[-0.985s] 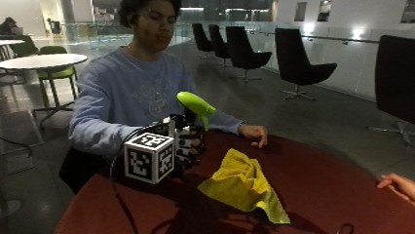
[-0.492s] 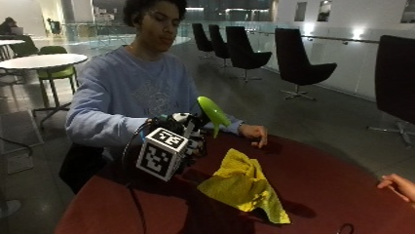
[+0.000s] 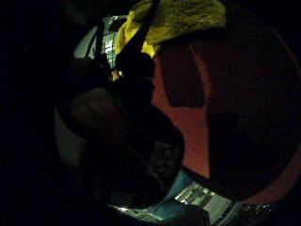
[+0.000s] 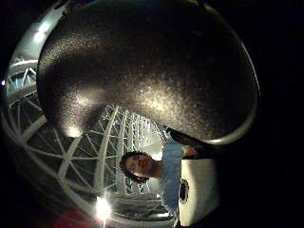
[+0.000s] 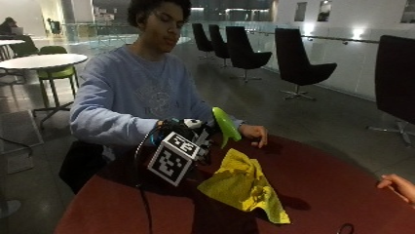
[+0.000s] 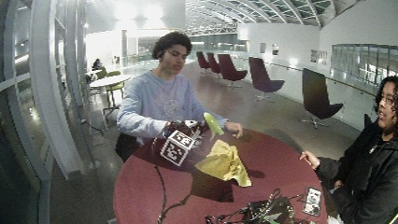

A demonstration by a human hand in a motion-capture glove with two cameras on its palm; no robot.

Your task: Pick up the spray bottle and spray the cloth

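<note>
So my gloved right hand (image 5: 178,134) has its grip curled around the spray bottle (image 5: 225,126), holding it up off the red surface (image 5: 337,175) near the middle of the outside frame, green head tilted toward the cloth. The yellow cloth (image 5: 243,185) sits crumpled on the surface just below and to the right of the bottle, lower center of frame. My bare left hand (image 5: 254,133) rests on the surface behind it (fingers down, near the far edge). In the thumb side palm view the bottle's dark body (image 4: 147,71) fills most of the upper part, so it's right against my palm.
</note>
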